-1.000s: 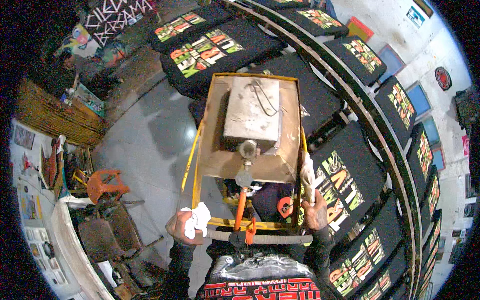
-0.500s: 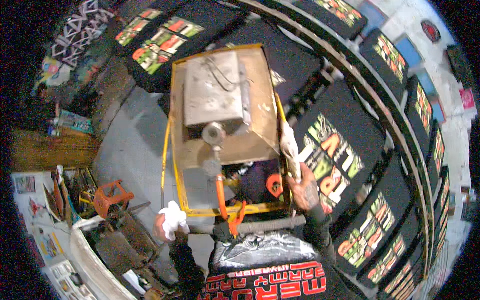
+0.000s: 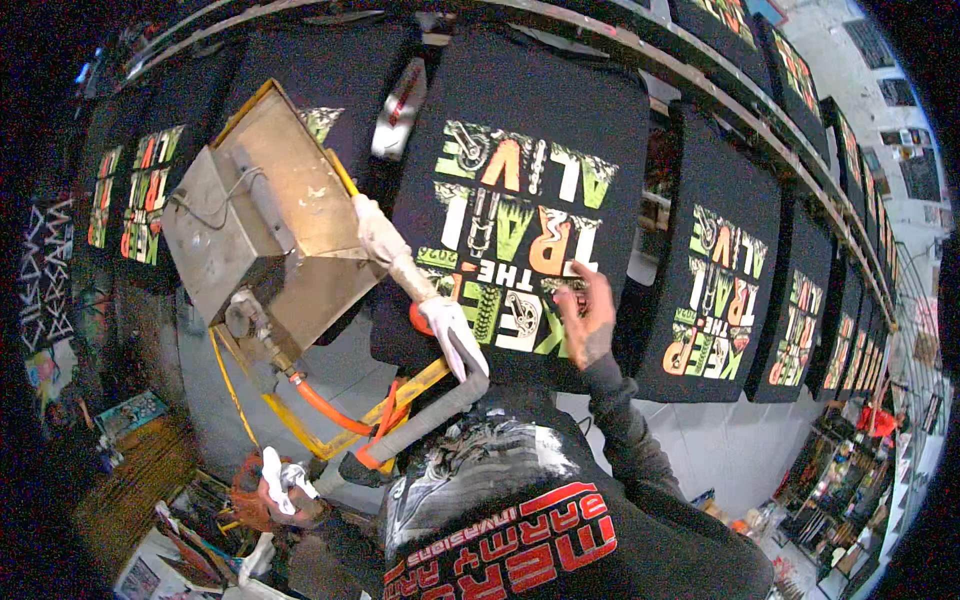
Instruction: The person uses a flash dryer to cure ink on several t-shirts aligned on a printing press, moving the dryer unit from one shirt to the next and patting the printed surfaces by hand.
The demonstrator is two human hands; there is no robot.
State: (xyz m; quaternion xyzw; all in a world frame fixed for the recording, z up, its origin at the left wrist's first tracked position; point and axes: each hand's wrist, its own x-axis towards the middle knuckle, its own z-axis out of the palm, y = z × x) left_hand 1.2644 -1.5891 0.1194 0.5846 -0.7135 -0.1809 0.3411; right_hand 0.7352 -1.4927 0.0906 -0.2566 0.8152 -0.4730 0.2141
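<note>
My left hand [image 3: 280, 497] is closed round a crumpled white cloth [image 3: 290, 478], low on the left, apart from the handle. My right hand [image 3: 588, 318] hovers at or just above a black T-shirt [image 3: 600, 90] with a green, orange and white print; its fingers are parted and hold nothing. Whether it touches the fabric I cannot tell. Between my hands and beyond stands a yellow-framed metal heater [image 3: 225, 215] with an orange hose [image 3: 335, 412] and a grey-wrapped handle [image 3: 425, 422]. White cloth [image 3: 380, 235] is wrapped along the frame's right side.
More black printed T-shirts [image 3: 715, 270] lie on boards in a row to the right, and others [image 3: 150, 190] to the left. A long rail [image 3: 690, 65] runs behind them. An orange stool [image 3: 255, 490] and clutter stand at lower left.
My right hand has left the heater's right side and moved over the shirt print. The heater now sits further left and tilted. My left hand is now farther from the handle, and the view has swung right.
</note>
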